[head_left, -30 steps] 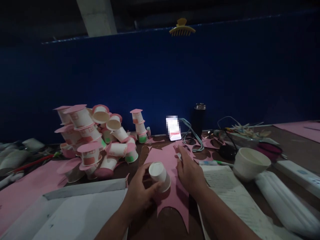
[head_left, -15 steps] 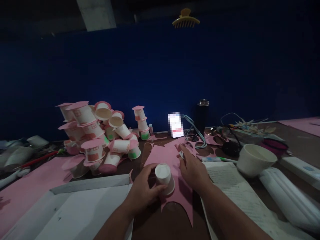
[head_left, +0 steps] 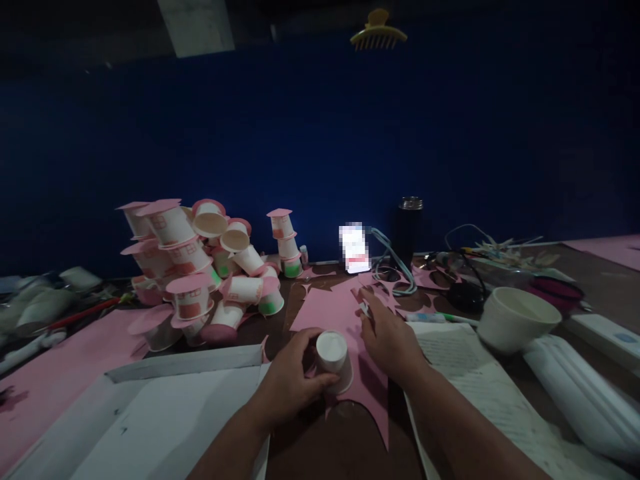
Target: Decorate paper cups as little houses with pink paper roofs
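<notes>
From the head view, the left hand wrapped its fingers around a small upturned white paper cup standing on a cut pink paper sheet on the desk. The right hand pinched a small white object over that sheet.

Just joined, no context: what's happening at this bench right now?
A person is working with paper cups and pink paper on a cluttered table. The left hand grips a small white paper cup, set upside down on a pink paper sheet. The right hand rests on the same sheet and pinches something small and pale that can't be made out. A pile of pink-topped cups sits to the left; a white bowl to the right.
</notes>
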Motion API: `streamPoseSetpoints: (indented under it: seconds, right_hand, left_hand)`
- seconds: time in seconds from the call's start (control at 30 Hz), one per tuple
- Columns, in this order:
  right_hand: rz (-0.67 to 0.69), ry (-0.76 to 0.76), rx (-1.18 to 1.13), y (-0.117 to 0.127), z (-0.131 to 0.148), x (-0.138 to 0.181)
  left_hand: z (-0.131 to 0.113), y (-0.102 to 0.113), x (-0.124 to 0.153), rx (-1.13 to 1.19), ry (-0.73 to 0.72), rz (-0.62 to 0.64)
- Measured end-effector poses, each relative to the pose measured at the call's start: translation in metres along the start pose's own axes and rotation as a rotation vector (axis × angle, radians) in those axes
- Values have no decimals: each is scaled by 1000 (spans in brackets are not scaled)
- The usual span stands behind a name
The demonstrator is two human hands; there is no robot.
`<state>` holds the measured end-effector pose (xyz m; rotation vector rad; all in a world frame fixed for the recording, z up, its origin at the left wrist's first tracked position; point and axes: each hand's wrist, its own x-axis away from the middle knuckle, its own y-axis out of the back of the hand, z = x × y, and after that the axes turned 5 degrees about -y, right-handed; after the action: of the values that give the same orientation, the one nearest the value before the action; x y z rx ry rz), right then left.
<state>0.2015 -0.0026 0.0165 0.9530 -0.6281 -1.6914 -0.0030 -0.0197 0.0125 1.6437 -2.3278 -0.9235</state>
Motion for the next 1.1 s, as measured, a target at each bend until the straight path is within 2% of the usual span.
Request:
streamPoseSetpoints:
  seconds: [0.33,0.5,0.57,0.7,0.8,0.9,1.0,1.1]
  right_hand:
    - [11,-9,-99,0,1,0]
    - [58,-50,-258,-3,-1,-2]
    - [108,-86,-368,-3,-1,-4]
    - [261,-132,-597,6,5,-6]
    - [485,-136,-917,16,12,0]
    - [773,-151,-1218,22,17,8]
    - [974,-166,-1216,22,22,14]
    - [1118,-154,-1160,18,25,19]
  left_hand:
    - [4,-1,0,-30,-45,-5]
    - [13,1,0,33,-18,-12]
    - [16,3,-1,89,-19,-52]
    - [16,9,-1,146,-69,-272]
    - [11,9,1,134,-108,-380]
    - [7,7,3,207,-134,-353]
    - [6,3,5,327,-123,-287]
    - [4,2,6,468,-86,-241]
